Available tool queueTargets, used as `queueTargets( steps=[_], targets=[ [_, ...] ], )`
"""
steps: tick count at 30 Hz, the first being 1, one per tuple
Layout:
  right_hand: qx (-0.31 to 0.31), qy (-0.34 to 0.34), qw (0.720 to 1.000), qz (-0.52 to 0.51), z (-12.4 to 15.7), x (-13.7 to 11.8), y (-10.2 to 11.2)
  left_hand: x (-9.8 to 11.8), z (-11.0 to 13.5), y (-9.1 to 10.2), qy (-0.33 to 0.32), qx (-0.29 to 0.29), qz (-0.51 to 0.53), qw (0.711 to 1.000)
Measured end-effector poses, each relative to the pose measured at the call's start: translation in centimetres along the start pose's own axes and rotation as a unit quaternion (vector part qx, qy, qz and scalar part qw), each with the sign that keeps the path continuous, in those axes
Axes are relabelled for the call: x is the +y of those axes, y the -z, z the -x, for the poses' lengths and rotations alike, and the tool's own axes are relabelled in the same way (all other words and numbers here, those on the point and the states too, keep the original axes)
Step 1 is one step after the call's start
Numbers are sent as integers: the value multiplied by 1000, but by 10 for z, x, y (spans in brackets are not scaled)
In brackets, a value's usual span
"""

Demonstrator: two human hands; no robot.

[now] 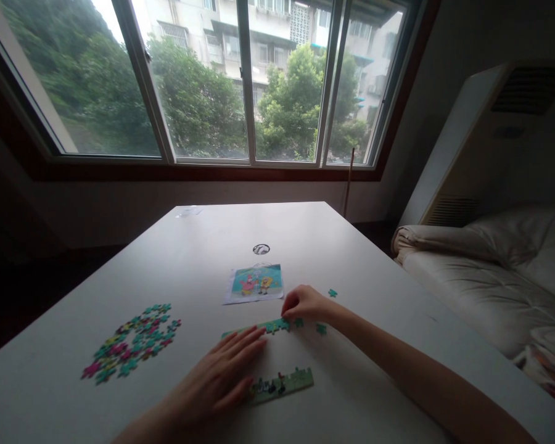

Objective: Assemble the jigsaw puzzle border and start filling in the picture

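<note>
The person's left hand [210, 373] lies flat, fingers stretched out and gripping nothing, its fingertips on the left part of a narrow teal strip of interlocked jigsaw pieces [274, 326] on the smooth white table [203, 246]. The right hand [305, 302] bends over that strip's right end, thumb and forefinger drawn together; from here I cannot tell whether a piece is pinched between them. A few loose teal jigsaw pieces [321, 329] lie near the right hand. Closer to the person sits a green joined jigsaw strip [293, 382], its left end hidden by the left hand. Well apart, to the left, spreads a heap of teal, pink and yellow pieces [119, 349]; just beyond the teal strip lies a printed cartoon picture [259, 280]
</note>
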State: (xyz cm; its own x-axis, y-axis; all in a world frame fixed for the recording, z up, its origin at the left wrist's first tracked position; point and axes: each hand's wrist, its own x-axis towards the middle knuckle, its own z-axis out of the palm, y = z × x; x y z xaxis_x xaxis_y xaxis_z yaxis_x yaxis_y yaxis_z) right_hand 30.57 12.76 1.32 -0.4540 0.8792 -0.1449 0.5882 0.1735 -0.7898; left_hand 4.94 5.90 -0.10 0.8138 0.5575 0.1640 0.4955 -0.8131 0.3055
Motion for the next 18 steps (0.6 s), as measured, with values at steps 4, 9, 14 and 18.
queueTargets(
  steps=[4, 9, 14, 18],
  targets=[
    [17, -10, 999, 48, 3, -4, -5, 2, -1, 2, 8, -39, 8, 999],
    [47, -5, 994, 95, 4, -4, -7, -2, 1, 0, -2, -25, 7, 1000],
    [-39, 24, 997, 64, 10, 3, 16, -1, 2, -3, 1, -26, -9, 1000],
    [-51, 69, 984, 155, 18, 3, 29, 2, 2, -1, 12, -31, -9, 999]
  ],
)
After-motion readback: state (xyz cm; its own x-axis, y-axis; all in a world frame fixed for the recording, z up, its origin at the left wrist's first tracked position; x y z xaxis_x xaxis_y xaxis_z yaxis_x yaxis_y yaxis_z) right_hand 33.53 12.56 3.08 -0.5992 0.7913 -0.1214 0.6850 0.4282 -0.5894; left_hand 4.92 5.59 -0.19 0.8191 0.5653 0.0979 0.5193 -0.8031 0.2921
